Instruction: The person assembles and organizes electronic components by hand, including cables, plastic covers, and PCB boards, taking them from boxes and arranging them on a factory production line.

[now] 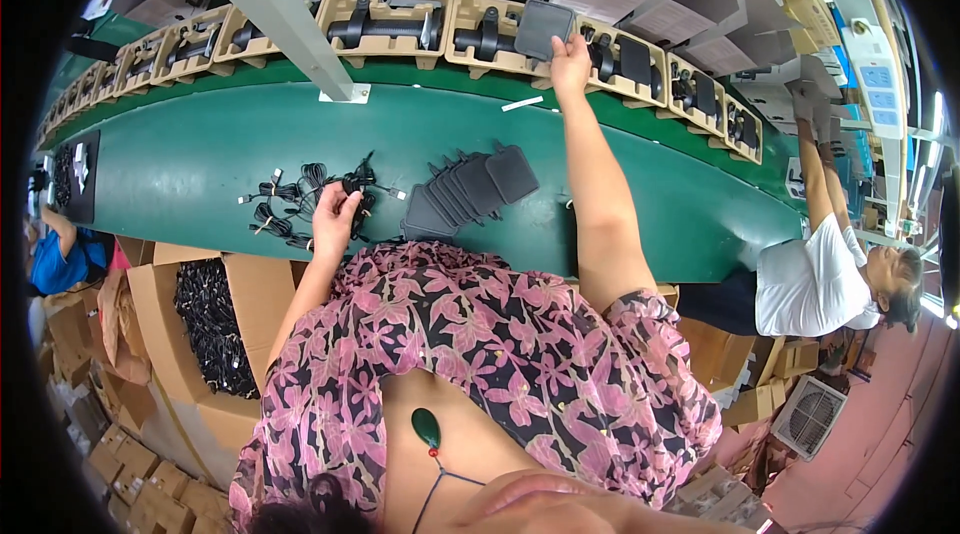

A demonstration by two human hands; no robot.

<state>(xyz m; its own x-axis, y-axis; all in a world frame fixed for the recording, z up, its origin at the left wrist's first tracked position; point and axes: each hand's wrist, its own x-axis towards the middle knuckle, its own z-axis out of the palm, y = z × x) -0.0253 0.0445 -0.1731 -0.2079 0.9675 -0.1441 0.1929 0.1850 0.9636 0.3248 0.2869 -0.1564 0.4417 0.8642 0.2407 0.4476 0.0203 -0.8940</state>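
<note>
My right hand (571, 66) reaches to the far side and grips a dark grey square plate (545, 28) with rounded corners. The plate is over the right part of a tan moulded tray (468, 58) that holds black parts. Closer in, my left hand (334, 218) pinches a bundled black cable (359, 180) among several other cables (300, 190) with light plugs. To the right of that hand, a fanned row of similar dark grey plates (484, 182) lies on the green table (180, 149).
More tan trays (388, 46) with black parts line the far side. A metal post (285, 14) rises from the table. Open cartons stand beyond. At the left, a cardboard box (160, 319) holds black cables. Co-workers are at the right (815, 274) and far left (62, 256).
</note>
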